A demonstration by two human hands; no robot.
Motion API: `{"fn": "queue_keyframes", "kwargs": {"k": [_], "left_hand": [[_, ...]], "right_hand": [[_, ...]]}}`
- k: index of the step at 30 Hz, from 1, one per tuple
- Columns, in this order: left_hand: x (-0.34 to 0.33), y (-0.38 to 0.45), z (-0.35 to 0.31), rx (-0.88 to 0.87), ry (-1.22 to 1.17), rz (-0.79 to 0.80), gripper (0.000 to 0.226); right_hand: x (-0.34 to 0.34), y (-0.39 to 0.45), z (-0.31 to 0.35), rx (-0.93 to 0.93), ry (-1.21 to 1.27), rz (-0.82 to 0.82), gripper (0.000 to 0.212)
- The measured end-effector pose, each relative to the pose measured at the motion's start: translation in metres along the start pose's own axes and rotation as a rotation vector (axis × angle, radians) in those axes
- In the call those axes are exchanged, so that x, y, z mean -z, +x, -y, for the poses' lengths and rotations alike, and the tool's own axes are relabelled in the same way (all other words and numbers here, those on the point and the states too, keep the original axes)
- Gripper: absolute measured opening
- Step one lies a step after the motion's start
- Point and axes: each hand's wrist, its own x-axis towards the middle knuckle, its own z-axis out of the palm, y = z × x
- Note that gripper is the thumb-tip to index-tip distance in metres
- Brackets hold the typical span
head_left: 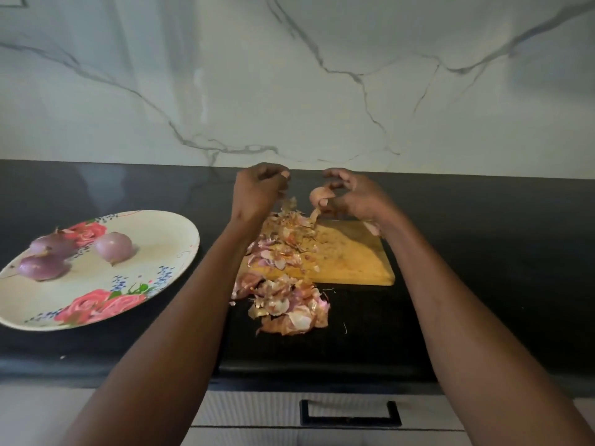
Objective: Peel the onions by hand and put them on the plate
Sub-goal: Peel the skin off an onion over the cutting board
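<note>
Pink onion (318,196) half-hidden by right hand (354,197)

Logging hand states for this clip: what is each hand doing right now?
Left hand: fingers curled, seemingly pinching a scrap of onion skin.
Right hand: grips a partly peeled onion.

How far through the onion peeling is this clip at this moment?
Done: three peeled onions lie on the floral plate, and peels are piled on the cutting board and counter. In hand: the right hand holds a partly skinned onion; the left hand pinches a bit of skin. Left: finish it and plate it.
</note>
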Motion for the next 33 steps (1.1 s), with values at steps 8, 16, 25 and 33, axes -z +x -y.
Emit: {"fn": "queue_keyframes", "kwargs": {"k": [8,16,25,33], "left_hand": [[0.013,-0.001,-0.008,0.252,-0.390,0.374,0.043],[0.007,0.006,0.004,0.226,-0.413,0.337,0.030],[-0.001,0.007,0.007,0.249,-0.439,0.281,0.020],[-0.007,0.004,0.008,0.321,-0.419,0.325,0.019]], "right_hand": [[-0.011,0.008,-0.004,0.238,0.222,0.020,0.043],[-0.019,0.009,-0.015,0.205,0.212,0.020,0.050],[-0.041,0.003,-0.015,0.347,-0.141,-0.203,0.051],[-0.046,0.004,-0.016,0.399,-0.194,-0.393,0.016]]}}
